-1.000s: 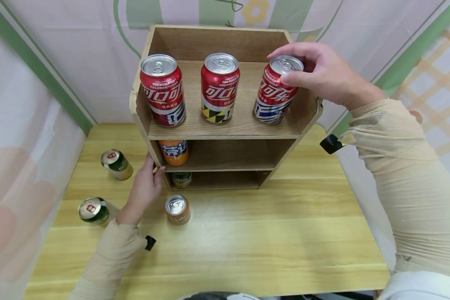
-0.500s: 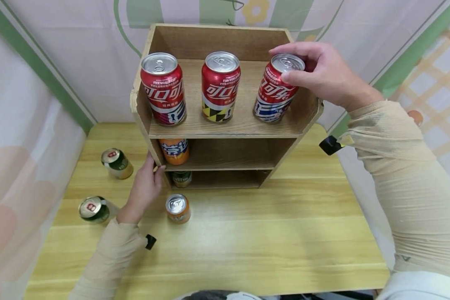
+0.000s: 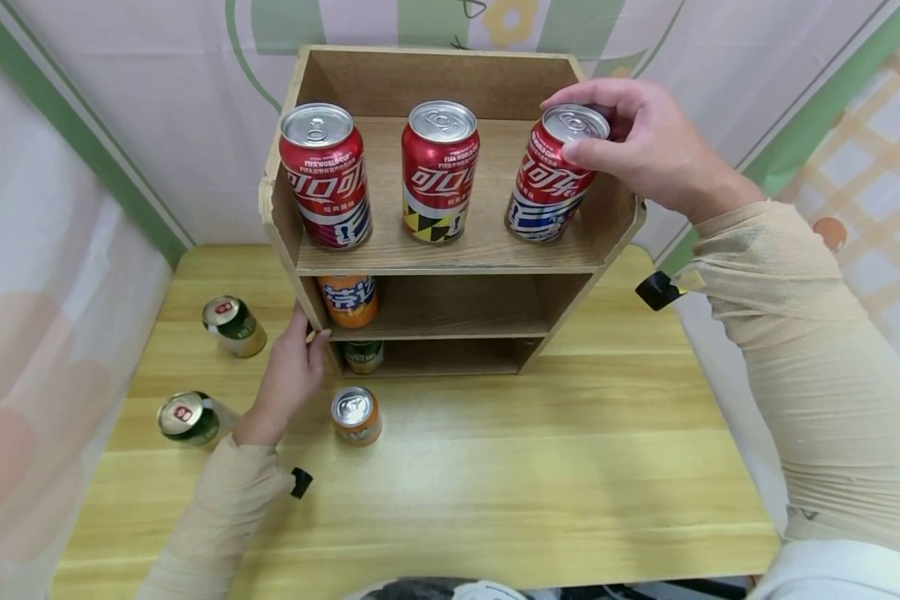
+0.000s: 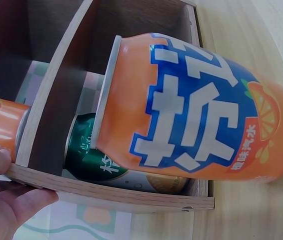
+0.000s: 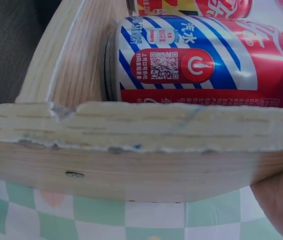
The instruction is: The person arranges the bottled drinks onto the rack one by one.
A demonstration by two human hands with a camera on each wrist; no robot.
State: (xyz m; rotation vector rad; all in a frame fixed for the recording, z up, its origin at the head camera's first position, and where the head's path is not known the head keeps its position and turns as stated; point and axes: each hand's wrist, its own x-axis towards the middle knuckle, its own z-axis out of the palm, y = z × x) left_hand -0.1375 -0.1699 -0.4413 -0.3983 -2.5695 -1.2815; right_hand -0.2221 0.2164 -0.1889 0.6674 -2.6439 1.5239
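My right hand (image 3: 648, 154) grips the top of a red cola can (image 3: 547, 187) at the right end of the wooden shelf's (image 3: 450, 258) top level. The can stands upright; its blue-striped lower part shows in the right wrist view beside the side panel (image 5: 146, 127). My left hand (image 3: 285, 379) holds the front edge of the shelf's left side, thumb in front, fingers on the outer face. Two more red cola cans, one at left (image 3: 326, 187) and one in the middle (image 3: 440, 179), share the top level.
An orange soda can (image 3: 350, 302) stands on the middle level, a green can (image 3: 363, 357) on the bottom one. Another orange can (image 3: 356, 417) stands before the shelf. Two green-gold cans, a farther (image 3: 234, 327) and a nearer (image 3: 192, 419), are at the table's (image 3: 540, 483) left.
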